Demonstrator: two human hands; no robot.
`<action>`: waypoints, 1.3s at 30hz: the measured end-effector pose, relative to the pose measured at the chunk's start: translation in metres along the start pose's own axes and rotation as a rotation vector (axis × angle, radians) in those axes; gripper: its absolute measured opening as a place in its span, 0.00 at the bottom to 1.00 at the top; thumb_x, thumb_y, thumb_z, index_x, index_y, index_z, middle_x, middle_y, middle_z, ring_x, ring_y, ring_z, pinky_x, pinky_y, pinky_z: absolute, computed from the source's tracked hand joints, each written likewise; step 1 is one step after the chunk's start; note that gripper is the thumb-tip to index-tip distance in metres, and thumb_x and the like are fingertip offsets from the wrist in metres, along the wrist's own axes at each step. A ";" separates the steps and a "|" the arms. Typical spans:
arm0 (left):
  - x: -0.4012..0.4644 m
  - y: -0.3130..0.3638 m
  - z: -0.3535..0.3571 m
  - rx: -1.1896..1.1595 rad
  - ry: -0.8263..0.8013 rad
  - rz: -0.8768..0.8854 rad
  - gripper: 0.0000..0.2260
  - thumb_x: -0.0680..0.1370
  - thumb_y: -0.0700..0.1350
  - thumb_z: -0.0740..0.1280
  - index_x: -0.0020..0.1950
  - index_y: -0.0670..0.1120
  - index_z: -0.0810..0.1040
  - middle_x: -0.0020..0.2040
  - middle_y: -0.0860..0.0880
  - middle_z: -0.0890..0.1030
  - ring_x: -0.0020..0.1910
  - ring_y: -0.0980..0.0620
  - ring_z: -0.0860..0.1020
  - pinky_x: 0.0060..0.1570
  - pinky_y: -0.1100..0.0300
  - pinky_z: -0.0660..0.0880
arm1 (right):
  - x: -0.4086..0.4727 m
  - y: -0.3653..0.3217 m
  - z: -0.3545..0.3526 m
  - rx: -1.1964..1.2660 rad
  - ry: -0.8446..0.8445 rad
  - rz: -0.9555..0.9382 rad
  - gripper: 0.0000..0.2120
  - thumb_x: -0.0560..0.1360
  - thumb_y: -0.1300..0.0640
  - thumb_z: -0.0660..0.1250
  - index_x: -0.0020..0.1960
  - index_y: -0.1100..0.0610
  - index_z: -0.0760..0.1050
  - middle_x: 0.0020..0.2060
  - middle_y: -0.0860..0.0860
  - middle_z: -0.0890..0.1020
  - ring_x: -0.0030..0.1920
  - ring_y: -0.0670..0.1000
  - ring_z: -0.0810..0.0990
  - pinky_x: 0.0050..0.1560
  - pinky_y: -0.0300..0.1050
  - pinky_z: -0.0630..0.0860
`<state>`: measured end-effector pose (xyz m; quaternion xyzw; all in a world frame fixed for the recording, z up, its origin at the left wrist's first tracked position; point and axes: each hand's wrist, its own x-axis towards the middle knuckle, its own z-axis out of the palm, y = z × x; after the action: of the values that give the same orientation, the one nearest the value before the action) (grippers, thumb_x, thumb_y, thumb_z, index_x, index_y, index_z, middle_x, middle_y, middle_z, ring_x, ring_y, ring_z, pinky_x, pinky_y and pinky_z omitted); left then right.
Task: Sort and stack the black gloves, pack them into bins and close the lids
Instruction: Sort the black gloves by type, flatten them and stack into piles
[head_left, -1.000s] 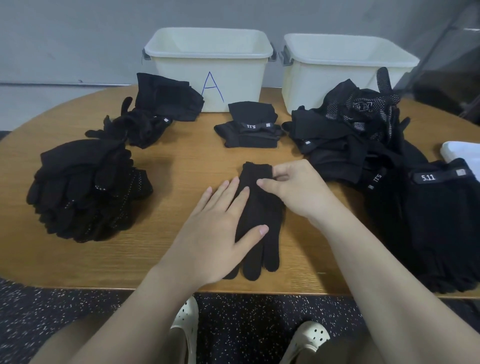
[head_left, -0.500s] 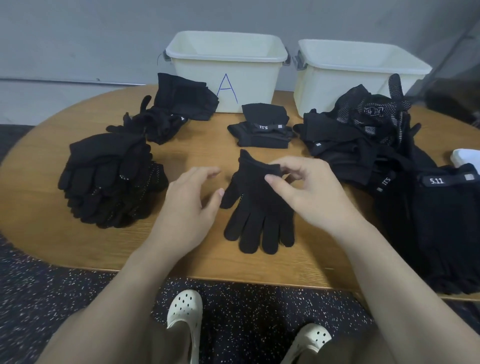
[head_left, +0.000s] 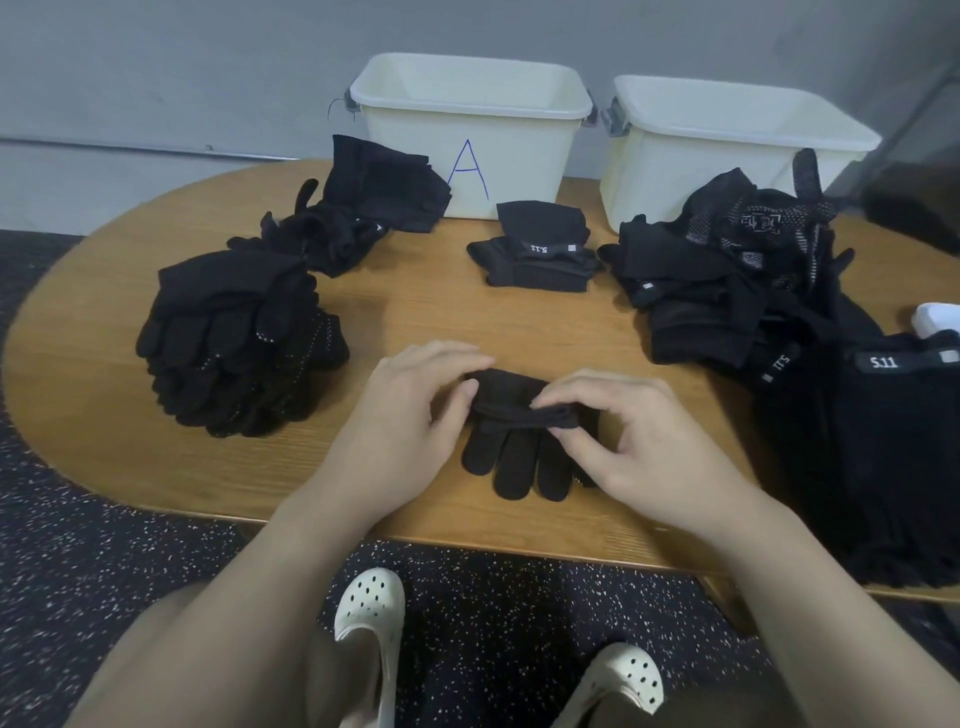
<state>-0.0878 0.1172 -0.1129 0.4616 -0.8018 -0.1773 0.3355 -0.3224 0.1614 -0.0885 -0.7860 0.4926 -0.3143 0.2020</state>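
Grey wall and dark speckled floor frame an oval wooden worktop (head_left: 426, 322), which carries everything listed below.

Bins: two cream bins stand open at the far edge, side by side; the bin marked A (head_left: 470, 130) on the left, the unmarked bin (head_left: 727, 140) on the right. Neither has its lid on, and no gloves show above either rim. A white object (head_left: 937, 317) at the right edge may be a lid; too little shows to tell.

Gloves, sorted or waiting: a large heap with 5.11 labels (head_left: 857, 415) fills the right side and spreads in front of the unmarked bin, partly blocking reach to it. A dotted-palm stack (head_left: 234, 343) sits at the left. A looser pile (head_left: 363, 208) leans against the bin marked A. A small folded stack (head_left: 535, 254) lies between the bins, just in front of them.

Glove in work: one knit glove (head_left: 519, 441) lies near the front edge, fingers toward the person, its cuff raised and doubled over.

Hands: the left hand (head_left: 410, 405) pinches the cuff's left end; the right hand (head_left: 634, 436) pinches the right end, thumb and fingers closed on the fabric. Gripping both ends likely keeps the fold square, so the glove stacks flat.

Judged stage: sorting and folding, with packing not yet begun.

Below the worktop: two white perforated clogs (head_left: 369, 608).
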 end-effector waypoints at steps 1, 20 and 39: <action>0.000 0.002 0.001 -0.001 -0.005 0.002 0.13 0.83 0.40 0.66 0.66 0.51 0.82 0.65 0.57 0.81 0.66 0.59 0.75 0.70 0.52 0.68 | -0.001 0.001 0.001 -0.010 -0.002 0.002 0.10 0.78 0.64 0.71 0.56 0.53 0.84 0.50 0.40 0.84 0.53 0.44 0.83 0.56 0.46 0.78; 0.002 0.006 0.008 0.138 -0.394 0.053 0.22 0.87 0.54 0.53 0.82 0.57 0.63 0.83 0.60 0.56 0.81 0.64 0.48 0.81 0.59 0.42 | -0.015 0.000 0.006 -0.333 -0.180 0.021 0.24 0.77 0.36 0.63 0.67 0.47 0.81 0.68 0.42 0.78 0.69 0.45 0.74 0.71 0.55 0.72; -0.012 0.010 0.003 0.444 -0.265 0.065 0.28 0.84 0.59 0.47 0.79 0.48 0.68 0.74 0.54 0.71 0.73 0.54 0.66 0.75 0.52 0.55 | -0.023 -0.025 0.018 -0.445 -0.148 0.194 0.33 0.83 0.34 0.40 0.84 0.48 0.48 0.82 0.42 0.49 0.80 0.36 0.42 0.80 0.37 0.39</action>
<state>-0.0916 0.1325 -0.1138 0.4708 -0.8724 -0.0452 0.1234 -0.3007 0.1937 -0.0928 -0.7810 0.6066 -0.1190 0.0886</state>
